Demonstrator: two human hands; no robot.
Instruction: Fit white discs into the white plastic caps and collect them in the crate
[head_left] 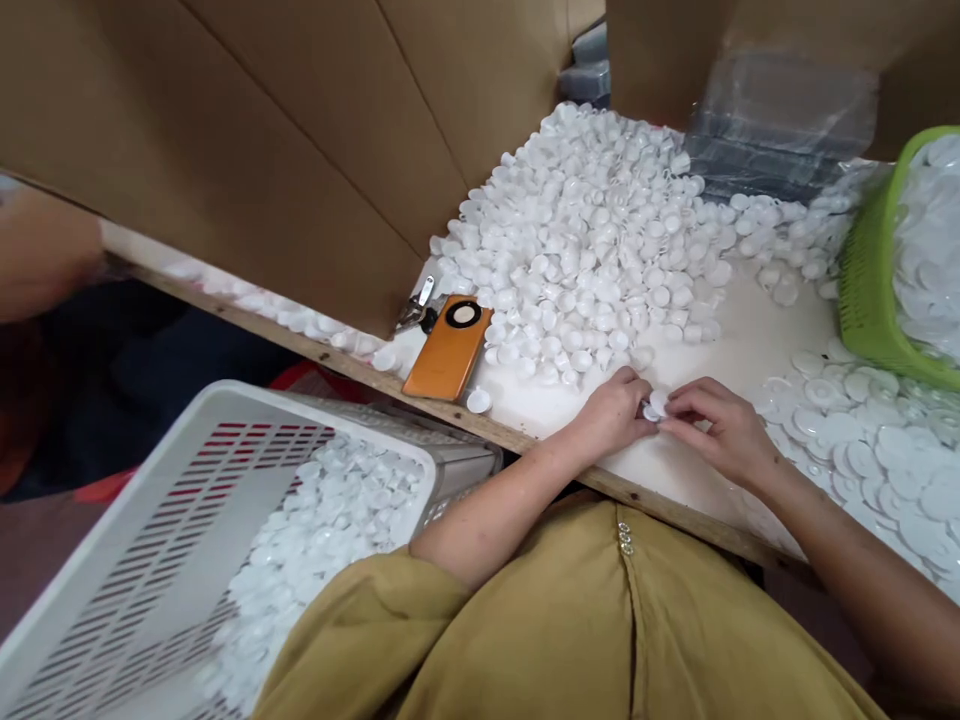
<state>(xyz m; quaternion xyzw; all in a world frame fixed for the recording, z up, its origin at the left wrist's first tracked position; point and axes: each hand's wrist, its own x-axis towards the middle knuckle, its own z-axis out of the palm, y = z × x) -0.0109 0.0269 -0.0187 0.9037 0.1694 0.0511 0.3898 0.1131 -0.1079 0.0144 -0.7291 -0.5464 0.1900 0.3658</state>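
Over the table's front part, my left hand (616,408) and my right hand (716,425) meet at a small white plastic cap (657,404). Fingers of both hands pinch it, the left from one side and the right from the other; whether it is one part or two pressed together I cannot tell. A big heap of white cup-shaped caps (592,250) lies beyond my hands. To the right of my right hand, flat white discs (862,440) are spread in a loose layer. One single cap (478,401) sits near the table edge, left of my left hand.
An orange phone (448,350) and keys (420,300) lie beside the heap. Cardboard panels (322,130) wall the left and back. A green basket (870,270) holds bagged white parts. Below the wooden edge, a white crate (217,400) contains many white pieces. Another person's arm (45,250) shows at far left.
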